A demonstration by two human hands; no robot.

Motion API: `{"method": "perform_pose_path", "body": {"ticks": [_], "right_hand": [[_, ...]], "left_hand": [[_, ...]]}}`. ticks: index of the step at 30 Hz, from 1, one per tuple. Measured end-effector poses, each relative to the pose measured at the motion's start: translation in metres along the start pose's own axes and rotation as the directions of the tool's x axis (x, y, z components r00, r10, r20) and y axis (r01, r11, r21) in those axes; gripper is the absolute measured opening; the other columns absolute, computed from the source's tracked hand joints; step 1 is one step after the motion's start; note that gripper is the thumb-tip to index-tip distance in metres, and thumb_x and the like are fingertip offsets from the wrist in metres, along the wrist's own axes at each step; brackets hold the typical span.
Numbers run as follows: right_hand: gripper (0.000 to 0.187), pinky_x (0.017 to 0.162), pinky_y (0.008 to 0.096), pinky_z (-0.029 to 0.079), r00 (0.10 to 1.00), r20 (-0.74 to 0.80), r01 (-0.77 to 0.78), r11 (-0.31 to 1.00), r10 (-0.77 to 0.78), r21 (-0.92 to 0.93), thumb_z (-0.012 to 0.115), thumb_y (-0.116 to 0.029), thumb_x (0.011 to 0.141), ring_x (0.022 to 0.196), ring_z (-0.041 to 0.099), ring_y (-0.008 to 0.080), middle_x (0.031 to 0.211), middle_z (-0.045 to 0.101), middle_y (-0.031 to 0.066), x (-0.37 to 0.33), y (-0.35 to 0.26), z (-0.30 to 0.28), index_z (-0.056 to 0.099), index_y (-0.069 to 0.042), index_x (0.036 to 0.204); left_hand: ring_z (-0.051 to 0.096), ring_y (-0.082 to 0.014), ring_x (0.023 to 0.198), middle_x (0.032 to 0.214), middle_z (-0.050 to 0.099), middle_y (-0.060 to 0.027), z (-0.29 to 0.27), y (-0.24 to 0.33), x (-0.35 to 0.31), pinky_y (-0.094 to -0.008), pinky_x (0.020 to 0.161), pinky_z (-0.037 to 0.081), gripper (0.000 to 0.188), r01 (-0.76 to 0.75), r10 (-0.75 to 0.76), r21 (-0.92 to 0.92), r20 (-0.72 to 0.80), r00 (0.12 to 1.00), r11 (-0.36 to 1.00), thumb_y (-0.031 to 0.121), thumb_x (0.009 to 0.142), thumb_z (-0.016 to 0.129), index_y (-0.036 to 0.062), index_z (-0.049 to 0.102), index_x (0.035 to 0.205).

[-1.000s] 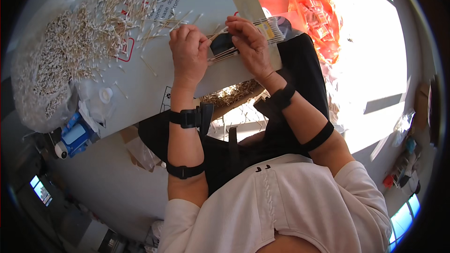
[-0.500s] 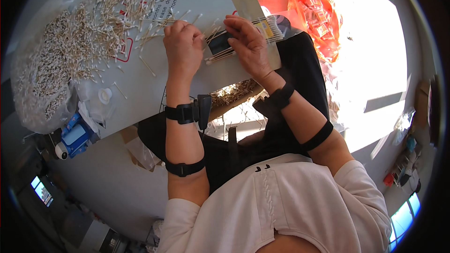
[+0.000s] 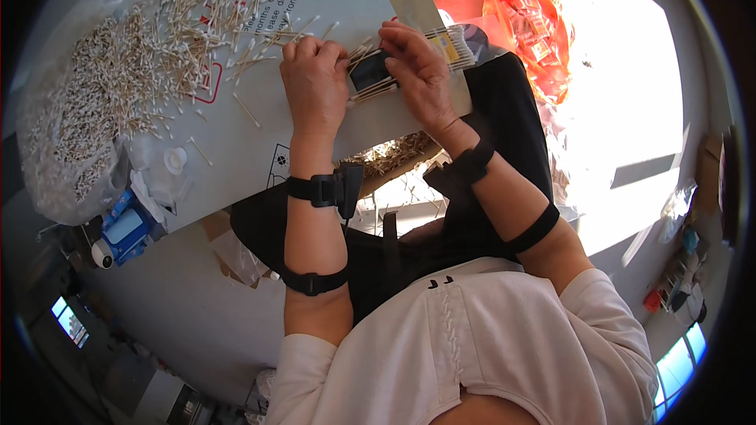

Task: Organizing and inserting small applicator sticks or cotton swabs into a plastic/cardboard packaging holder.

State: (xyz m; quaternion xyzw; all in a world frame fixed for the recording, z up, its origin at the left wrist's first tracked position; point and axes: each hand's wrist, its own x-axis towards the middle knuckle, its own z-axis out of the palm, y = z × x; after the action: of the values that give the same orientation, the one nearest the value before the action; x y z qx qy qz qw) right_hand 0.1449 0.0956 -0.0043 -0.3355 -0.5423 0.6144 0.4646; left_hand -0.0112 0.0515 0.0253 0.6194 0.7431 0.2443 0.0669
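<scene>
Cotton swabs (image 3: 146, 55) with white tips lie in a big heap on the left of the table (image 3: 252, 142). My left hand (image 3: 317, 90) is closed, its bent fingertips by the left end of a flat dark rectangular piece (image 3: 368, 72). A few swabs (image 3: 359, 53) show beside those fingertips; whether they are pinched or just lie there is hidden. My right hand (image 3: 425, 79) rests over the dark piece, its half-bent fingers and thumb apart. Lined-up swabs (image 3: 463, 47) and a yellow label (image 3: 446, 47) show beyond its knuckles.
A clear plastic bag (image 3: 47, 157) surrounds part of the heap. Beside the table's left edge is a blue-and-white packet (image 3: 126, 232). An open red bag (image 3: 529, 27) with small packs stands at the upper right. Below the table edge, more sticks (image 3: 386, 159) sit in a container.
My left hand has shifted slightly right, closer to the dark piece, and its fingers have turned a little. The right hand has barely moved.
</scene>
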Motion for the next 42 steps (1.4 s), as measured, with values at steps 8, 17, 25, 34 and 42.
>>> {"method": "perform_pose_path", "body": {"ticks": [8, 17, 25, 34, 42], "right_hand": [[0.039, 0.104, 0.0281, 0.045, 1.0, 0.008, -0.003, 1.0, 0.003, 0.018, 0.053, 0.017, 0.084, 0.122, 0.054, 0.0181, 0.134, 0.05, 0.0123, -0.001, 0.0, -0.001, 0.055, 0.004, 0.12], [0.035, 0.103, 0.0278, 0.046, 1.0, 0.005, -0.011, 1.0, 0.011, 0.0, 0.052, 0.015, 0.085, 0.12, 0.055, 0.0182, 0.132, 0.052, 0.0127, 0.0, 0.0, -0.002, 0.057, 0.005, 0.118], [0.034, 0.104, 0.028, 0.044, 1.0, -0.005, 0.002, 1.0, -0.002, -0.011, 0.051, 0.011, 0.089, 0.116, 0.056, 0.0154, 0.136, 0.053, 0.0123, -0.001, 0.001, -0.001, 0.058, 0.005, 0.122], [0.033, 0.103, 0.0286, 0.045, 1.0, -0.014, 0.015, 1.0, -0.015, -0.01, 0.05, 0.011, 0.088, 0.116, 0.057, 0.0173, 0.133, 0.054, 0.0127, 0.0, 0.002, -0.001, 0.058, 0.005, 0.12], [0.03, 0.097, 0.0282, 0.046, 0.995, -0.067, 0.065, 0.997, -0.068, -0.036, 0.051, 0.004, 0.092, 0.109, 0.06, 0.0184, 0.129, 0.058, 0.0122, 0.003, 0.001, 0.001, 0.058, 0.003, 0.121]], "left_hand": [[0.052, -0.0268, 0.095, 0.088, 0.057, -0.0026, 0.001, 0.006, -0.005, -0.0403, 0.081, 0.042, 0.016, -0.111, 0.112, 0.016, -0.095, 0.989, 0.994, 0.008, 0.07, 0.076, 0.0121, 0.066, 0.082], [0.053, -0.0276, 0.091, 0.087, 0.059, -0.0032, 0.009, 0.006, -0.005, -0.0397, 0.08, 0.044, 0.015, -0.076, 0.084, 0.056, -0.147, 0.986, 0.996, 0.005, 0.072, 0.074, 0.0107, 0.063, 0.081], [0.053, -0.0282, 0.093, 0.087, 0.057, -0.0047, 0.001, 0.006, 0.0, -0.041, 0.081, 0.043, 0.012, -0.167, 0.17, 0.227, 0.007, 0.985, 0.96, 0.005, 0.074, 0.071, 0.01, 0.062, 0.08], [0.053, -0.0281, 0.096, 0.09, 0.058, -0.0053, -0.005, -0.001, 0.007, -0.0418, 0.083, 0.042, 0.012, -0.152, 0.176, 0.265, -0.07, 0.982, 0.952, 0.003, 0.073, 0.067, 0.0089, 0.061, 0.083], [0.054, -0.0291, 0.094, 0.088, 0.058, -0.0061, -0.004, -0.003, 0.03, -0.0421, 0.082, 0.043, 0.007, -0.238, 0.215, 0.29, 0.109, 0.971, 0.927, 0.004, 0.079, 0.066, 0.0088, 0.062, 0.082]]}}
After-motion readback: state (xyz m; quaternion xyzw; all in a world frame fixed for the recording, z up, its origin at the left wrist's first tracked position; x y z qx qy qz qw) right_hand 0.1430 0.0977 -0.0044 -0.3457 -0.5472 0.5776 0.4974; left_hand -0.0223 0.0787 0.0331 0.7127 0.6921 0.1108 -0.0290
